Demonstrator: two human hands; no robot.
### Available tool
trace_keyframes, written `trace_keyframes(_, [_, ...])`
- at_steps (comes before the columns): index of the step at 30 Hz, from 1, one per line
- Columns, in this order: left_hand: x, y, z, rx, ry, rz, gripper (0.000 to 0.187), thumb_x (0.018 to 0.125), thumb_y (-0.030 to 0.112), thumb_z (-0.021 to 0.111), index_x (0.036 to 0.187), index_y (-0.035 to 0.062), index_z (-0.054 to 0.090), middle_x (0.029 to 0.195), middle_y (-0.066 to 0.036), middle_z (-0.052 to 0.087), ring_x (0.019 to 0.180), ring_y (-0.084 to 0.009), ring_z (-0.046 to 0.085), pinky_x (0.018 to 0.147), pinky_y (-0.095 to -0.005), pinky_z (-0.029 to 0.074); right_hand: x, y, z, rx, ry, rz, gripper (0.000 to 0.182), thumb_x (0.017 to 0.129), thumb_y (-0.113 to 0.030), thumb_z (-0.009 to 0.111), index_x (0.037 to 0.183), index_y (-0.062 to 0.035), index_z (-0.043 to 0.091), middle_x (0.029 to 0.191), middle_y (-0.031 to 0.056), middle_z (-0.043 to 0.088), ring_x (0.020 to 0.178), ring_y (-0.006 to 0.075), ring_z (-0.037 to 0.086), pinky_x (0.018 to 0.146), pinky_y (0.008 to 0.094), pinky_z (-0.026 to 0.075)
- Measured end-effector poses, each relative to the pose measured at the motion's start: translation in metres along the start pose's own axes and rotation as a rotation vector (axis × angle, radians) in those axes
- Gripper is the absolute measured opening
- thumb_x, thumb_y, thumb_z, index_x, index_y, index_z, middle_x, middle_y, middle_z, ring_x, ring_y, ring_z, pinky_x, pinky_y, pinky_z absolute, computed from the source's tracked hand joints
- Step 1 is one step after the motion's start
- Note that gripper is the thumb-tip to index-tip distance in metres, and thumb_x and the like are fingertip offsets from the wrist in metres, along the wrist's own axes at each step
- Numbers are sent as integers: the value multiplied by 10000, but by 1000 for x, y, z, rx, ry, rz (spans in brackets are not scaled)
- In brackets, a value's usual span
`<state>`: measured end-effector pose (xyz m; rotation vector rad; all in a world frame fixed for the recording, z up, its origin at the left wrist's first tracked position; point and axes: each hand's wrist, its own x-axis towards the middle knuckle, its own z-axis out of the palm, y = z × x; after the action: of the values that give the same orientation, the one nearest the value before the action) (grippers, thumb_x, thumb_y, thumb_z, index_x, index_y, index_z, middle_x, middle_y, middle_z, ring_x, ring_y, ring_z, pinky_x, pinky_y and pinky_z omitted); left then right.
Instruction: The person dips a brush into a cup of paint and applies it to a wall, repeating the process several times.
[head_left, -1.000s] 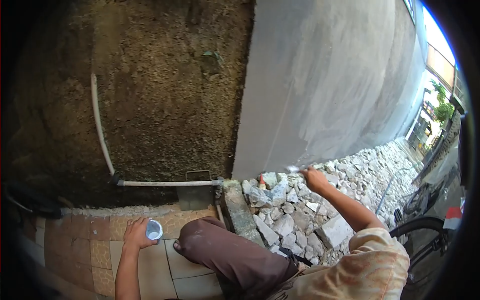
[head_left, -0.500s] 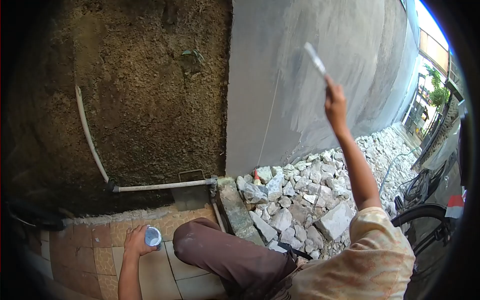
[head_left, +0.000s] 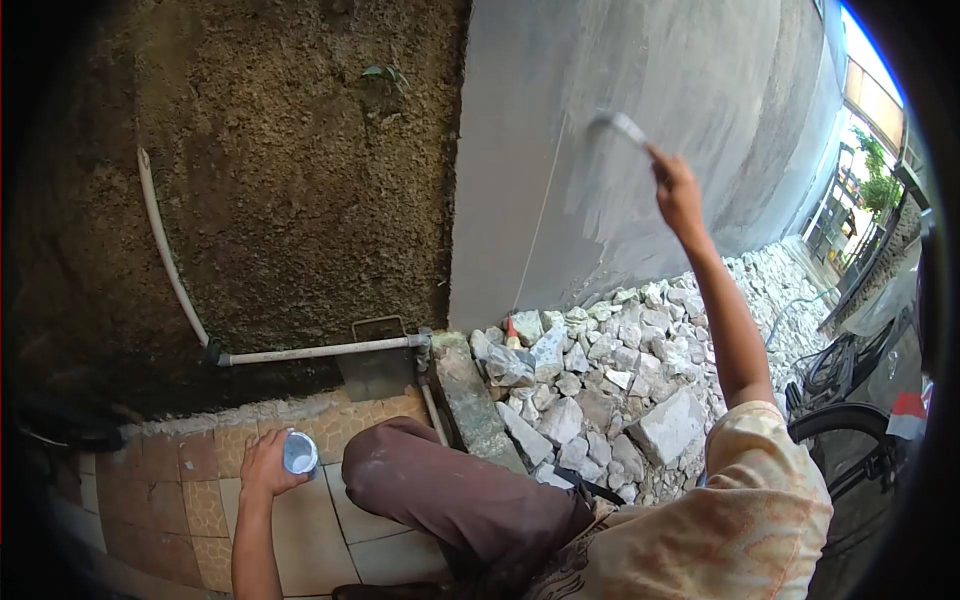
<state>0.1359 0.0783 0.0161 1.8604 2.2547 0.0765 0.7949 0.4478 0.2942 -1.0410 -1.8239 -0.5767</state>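
Held out at arm's length, my right hand [head_left: 679, 195] is closed round the handle of a paintbrush [head_left: 628, 128]. The brush head, slightly blurred, lies over the grey wall [head_left: 520, 190], which bears streaky lighter strokes. Down at the lower left, my left hand [head_left: 266, 464] wraps round a small cup [head_left: 300, 453] with pale grey-white paint inside, above the tiled floor [head_left: 300, 530]. A thin pale string [head_left: 540, 220] runs down the wall just left of the brush.
Broken white rubble [head_left: 600, 400] lies along the wall's foot. A rough brown wall [head_left: 290, 200] with a pale pipe [head_left: 320, 351] stands at left. My bent knee [head_left: 400, 460] is beside a concrete curb [head_left: 465, 390]. A bicycle wheel [head_left: 850, 425] is at right.
The brush head has swung down and left across the grey wall, and my right hand has shifted slightly right. My left hand still holds the cup, a little higher in view.
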Motion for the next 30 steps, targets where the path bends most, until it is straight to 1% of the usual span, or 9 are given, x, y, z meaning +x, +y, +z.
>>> trace_keyframes(4, [1, -2, -2, -13, 6, -16, 994, 592, 414, 959, 1454, 117, 563, 1387, -93, 635, 1339, -277, 586, 1274, -495, 274, 21, -24, -14, 44, 284, 122, 447, 1030, -11, 581, 1440, -170, 658, 936, 168, 619, 784, 274, 599, 726, 396, 491])
trace_keyframes(6, [1, -3, -2, -9, -1, -20, 995, 591, 413, 958, 1456, 117, 563, 1387, -93, 635, 1340, -275, 585, 1275, -494, 270, -4, -3, 13, 31, 224, 3, 460, 1016, -29, 597, 1447, -184, 644, 934, 183, 591, 786, 357, 625, 727, 442, 501])
trace_keyframes(11, [4, 1, -9, 11, 8, -20, 994, 591, 410, 955, 1458, 119, 565, 1393, -93, 633, 1340, -272, 585, 1277, -495, 265, -170, -5, 63, -126, -548, 156, 485, 1009, -53, 573, 1448, -251, 629, 1025, 209, 606, 936, 420, 681, 816, 530, 542])
trace_keyframes(15, [-1, 2, -10, -7, 34, -14, 1011, 569, 371, 971, 1462, 125, 564, 1416, -107, 647, 1345, -301, 590, 1269, -529, 282, -168, 20, 54, -136, -925, 144, 458, 1012, -111, 584, 1437, -274, 642, 1091, 203, 648, 972, 419, 688, 875, 539, 557])
trace_keyframes(21, [1, 5, -6, 15, 10, -20, 987, 576, 396, 956, 1445, 117, 580, 1361, -110, 655, 1323, -273, 598, 1275, -519, 262, 7, 45, -4, 0, -11, -73, 440, 981, -37, 617, 1389, -189, 680, 934, 193, 624, 864, 388, 645, 778, 460, 509])
trace_keyframes(23, [1, 4, -5, 19, 25, 3, 986, 570, 394, 955, 1440, 116, 584, 1354, -111, 660, 1316, -276, 604, 1278, -527, 258, 37, 15, -26, 14, 243, 38, 446, 991, -32, 626, 1410, -176, 673, 916, 192, 621, 831, 369, 626, 759, 454, 491])
trace_keyframes(27, [3, 4, -3, 23, 30, -4, 981, 568, 397, 952, 1433, 112, 586, 1338, -106, 670, 1316, -271, 607, 1299, -551, 219, 10, 36, 2, 2, 304, -29, 417, 1013, -48, 614, 1416, -141, 665, 921, 216, 620, 827, 398, 614, 757, 454, 490])
trace_keyframes(28, [2, 4, -5, 16, 41, -10, 980, 572, 405, 949, 1433, 110, 585, 1338, -104, 671, 1318, -269, 606, 1305, -557, 206, -20, 46, 24, 13, 213, -67, 405, 1012, -46, 606, 1406, -120, 669, 915, 231, 619, 844, 424, 614, 755, 482, 488])
trace_keyframes(30, [1, 8, -11, 15, 60, -6, 979, 579, 417, 946, 1434, 107, 583, 1345, -104, 669, 1321, -270, 606, 1307, -558, 201, -114, 56, 66, -84, -130, 5, 457, 1022, -72, 580, 1449, -231, 620, 1078, 272, 612, 941, 481, 643, 804, 544, 527])
